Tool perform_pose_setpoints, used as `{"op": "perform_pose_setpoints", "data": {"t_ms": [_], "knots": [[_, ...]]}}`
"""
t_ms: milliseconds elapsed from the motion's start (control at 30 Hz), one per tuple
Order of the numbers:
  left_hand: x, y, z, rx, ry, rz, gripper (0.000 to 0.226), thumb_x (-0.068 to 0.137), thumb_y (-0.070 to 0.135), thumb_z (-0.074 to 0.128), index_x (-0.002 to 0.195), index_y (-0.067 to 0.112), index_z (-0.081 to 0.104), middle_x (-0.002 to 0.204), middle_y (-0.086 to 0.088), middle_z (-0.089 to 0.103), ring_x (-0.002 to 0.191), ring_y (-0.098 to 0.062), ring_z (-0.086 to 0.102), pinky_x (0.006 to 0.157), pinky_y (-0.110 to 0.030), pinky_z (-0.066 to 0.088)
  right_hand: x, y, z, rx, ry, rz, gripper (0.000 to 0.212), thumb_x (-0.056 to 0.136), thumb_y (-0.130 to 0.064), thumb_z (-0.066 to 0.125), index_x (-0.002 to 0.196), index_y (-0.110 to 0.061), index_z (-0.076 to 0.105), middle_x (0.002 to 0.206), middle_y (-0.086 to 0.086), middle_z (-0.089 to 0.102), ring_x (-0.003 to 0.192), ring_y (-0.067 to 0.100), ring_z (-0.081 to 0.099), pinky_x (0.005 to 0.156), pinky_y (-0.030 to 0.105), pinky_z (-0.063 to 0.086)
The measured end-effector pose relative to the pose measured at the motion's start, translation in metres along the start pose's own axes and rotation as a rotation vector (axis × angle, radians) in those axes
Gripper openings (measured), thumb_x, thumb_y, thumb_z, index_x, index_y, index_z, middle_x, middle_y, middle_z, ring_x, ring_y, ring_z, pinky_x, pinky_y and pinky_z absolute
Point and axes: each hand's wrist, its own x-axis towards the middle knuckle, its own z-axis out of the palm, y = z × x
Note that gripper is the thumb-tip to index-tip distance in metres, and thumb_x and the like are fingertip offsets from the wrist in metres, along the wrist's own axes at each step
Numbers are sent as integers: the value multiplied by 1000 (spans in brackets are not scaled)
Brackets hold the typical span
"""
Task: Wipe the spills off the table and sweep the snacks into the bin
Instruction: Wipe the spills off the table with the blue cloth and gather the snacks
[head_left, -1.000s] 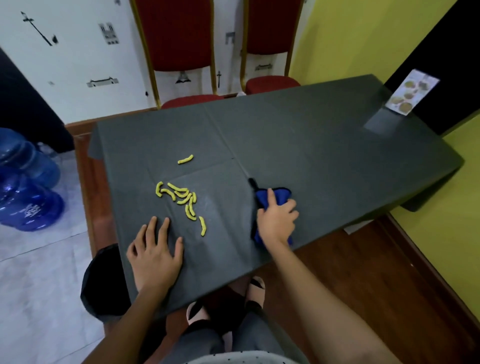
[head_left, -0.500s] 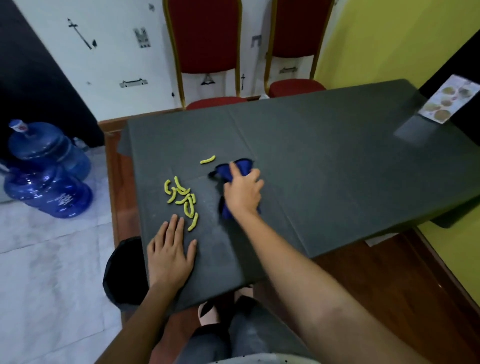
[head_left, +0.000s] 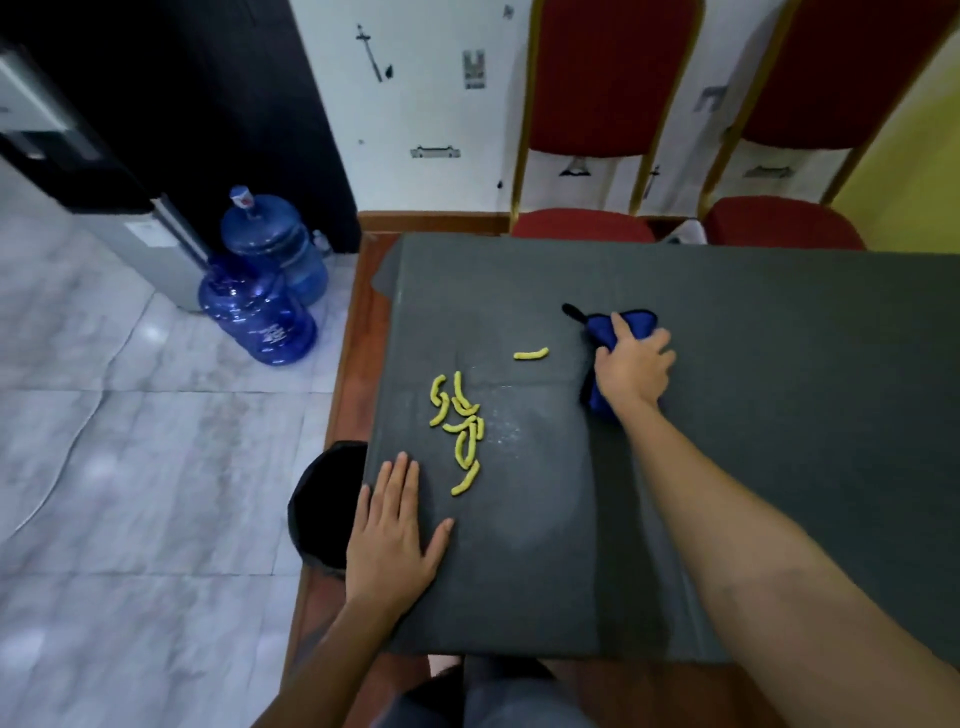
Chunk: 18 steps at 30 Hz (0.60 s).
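Two hands are on the dark tabletop. The right hand presses down on a blue cloth, fingers curled over it and gripping it, far from the near edge and right of the snacks. The left hand lies flat and open, holding nothing, at the tabletop's near left edge. A cluster of yellow snacks lies between the hands, with one stray piece farther off, just left of the cloth. The black bin sits on the floor below the left edge, beside the left hand. A faint pale residue shows right of the cluster. The wiping step looks to be in hand; next, the cloth likely needs dragging leftward to push the snacks over the edge into the bin.
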Motion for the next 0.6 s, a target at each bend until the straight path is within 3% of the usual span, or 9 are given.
{"op": "perform_pose_setpoints", "data": {"t_ms": [367, 433, 600], "knots": [[-3, -2, 5, -3, -3, -29, 76, 89, 59, 29, 148, 12, 26, 156, -4, 24, 145, -19, 15, 117, -34, 6, -66, -55, 23, -115, -163, -610, 51, 93, -33, 54, 141, -42, 39, 138, 10, 35, 110, 34, 44, 88, 44, 48], [-2, -2, 4, -4, -7, -25, 77, 89, 60, 27, 149, 11, 25, 156, -4, 24, 145, -20, 17, 117, -36, 9, -83, -47, 21, -77, -157, -591, 50, 93, -30, 53, 140, -41, 41, 136, 9, 35, 110, 32, 44, 88, 43, 46], [-2, -8, 4, -15, -17, -2, 77, 88, 59, 26, 148, 11, 26, 156, -5, 24, 145, -22, 19, 117, -37, 12, -88, 9, -7, 23, -64, -238, 50, 90, -30, 55, 137, -43, 44, 131, 10, 37, 112, 36, 43, 90, 46, 44]]}}
